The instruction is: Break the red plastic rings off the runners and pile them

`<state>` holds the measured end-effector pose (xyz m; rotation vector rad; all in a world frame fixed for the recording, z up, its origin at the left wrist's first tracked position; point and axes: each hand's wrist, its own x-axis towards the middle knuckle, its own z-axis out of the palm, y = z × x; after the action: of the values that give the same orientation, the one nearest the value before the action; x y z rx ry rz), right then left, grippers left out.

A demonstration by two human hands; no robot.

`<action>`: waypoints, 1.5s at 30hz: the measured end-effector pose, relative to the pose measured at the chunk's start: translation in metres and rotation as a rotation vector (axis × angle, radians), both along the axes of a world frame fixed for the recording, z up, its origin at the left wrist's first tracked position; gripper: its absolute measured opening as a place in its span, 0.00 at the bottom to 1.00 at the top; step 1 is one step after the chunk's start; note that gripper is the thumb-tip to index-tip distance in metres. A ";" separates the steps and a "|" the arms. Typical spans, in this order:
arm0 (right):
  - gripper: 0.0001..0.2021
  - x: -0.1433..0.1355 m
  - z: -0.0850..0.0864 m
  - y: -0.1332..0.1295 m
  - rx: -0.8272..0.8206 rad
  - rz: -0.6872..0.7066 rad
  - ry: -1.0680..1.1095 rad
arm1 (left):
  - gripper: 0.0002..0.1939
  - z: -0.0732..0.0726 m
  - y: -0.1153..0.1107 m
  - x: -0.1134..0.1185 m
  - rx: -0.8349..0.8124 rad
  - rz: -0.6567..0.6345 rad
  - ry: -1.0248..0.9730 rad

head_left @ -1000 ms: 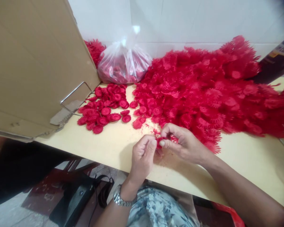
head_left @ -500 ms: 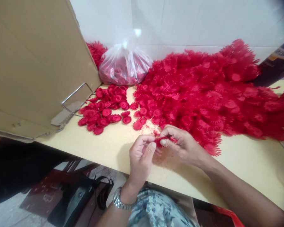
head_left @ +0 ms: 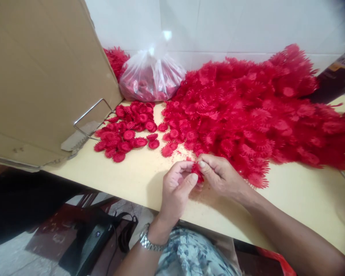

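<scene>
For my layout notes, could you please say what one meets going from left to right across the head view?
Cardboard, small pile of red pieces, left hand, held red piece, right hand, dark printed object.

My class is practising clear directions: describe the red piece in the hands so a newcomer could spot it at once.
Start from the big red heap on the table. In front of it, the left hand and right hand meet. At their fingertips is the red piece, told from the loose ones by being held.
</scene>
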<state>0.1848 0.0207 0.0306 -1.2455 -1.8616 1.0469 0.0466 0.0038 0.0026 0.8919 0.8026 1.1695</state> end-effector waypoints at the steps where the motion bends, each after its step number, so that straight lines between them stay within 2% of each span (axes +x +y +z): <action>1: 0.19 -0.001 -0.001 0.000 -0.012 -0.004 0.018 | 0.08 0.001 0.000 0.001 -0.007 0.019 0.007; 4: 0.20 -0.003 -0.003 0.000 0.009 -0.011 0.011 | 0.07 0.003 0.001 0.004 -0.057 0.085 0.038; 8: 0.13 -0.003 -0.004 0.001 0.287 -0.064 -0.109 | 0.08 0.008 0.004 0.003 -0.154 0.100 -0.013; 11: 0.05 -0.003 -0.004 0.001 0.447 -0.048 -0.095 | 0.08 0.008 0.005 0.002 -0.182 0.116 -0.056; 15: 0.04 -0.004 -0.004 0.001 0.454 -0.016 -0.046 | 0.08 0.006 0.003 0.001 -0.166 0.102 -0.012; 21: 0.07 -0.005 0.002 0.001 0.614 -0.194 -0.179 | 0.10 0.011 0.001 -0.003 -0.166 0.052 0.047; 24: 0.07 0.011 0.013 0.010 0.661 -0.389 -0.209 | 0.10 0.013 0.001 -0.008 -0.161 0.085 0.073; 27: 0.08 0.046 0.029 0.030 0.825 -0.619 -0.361 | 0.09 0.015 0.003 -0.011 -0.174 0.091 0.079; 29: 0.09 0.073 0.040 0.046 0.914 -0.678 -0.541 | 0.07 0.019 0.007 -0.009 -0.182 0.065 0.060; 32: 0.09 0.098 0.049 0.060 0.916 -0.683 -0.709 | 0.05 0.025 0.012 -0.005 -0.211 0.056 -0.017; 35: 0.08 0.089 0.051 0.053 0.903 -0.597 -0.623 | 0.05 0.027 0.015 -0.001 -0.265 0.047 -0.092; 38: 0.06 0.054 0.046 0.029 0.724 -0.254 -0.360 | 0.06 0.024 0.016 0.002 -0.280 0.068 -0.124; 39: 0.05 0.040 0.042 0.022 0.642 -0.119 -0.304 | 0.06 0.023 0.016 0.003 -0.276 0.084 -0.127; 41: 0.04 0.018 0.033 0.012 0.559 0.037 -0.283 | 0.07 0.021 0.016 0.004 -0.261 0.097 -0.121; 43: 0.03 0.005 0.022 0.010 0.482 0.059 -0.298 | 0.07 0.019 0.016 0.004 -0.246 0.082 -0.105; 45: 0.07 0.000 0.014 0.012 0.360 0.010 -0.280 | 0.06 0.016 0.015 0.002 -0.234 0.076 -0.079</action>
<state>0.1843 0.0328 0.0448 -1.2095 -2.1515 0.5252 0.0488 0.0185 0.0183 0.6238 0.8945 1.1423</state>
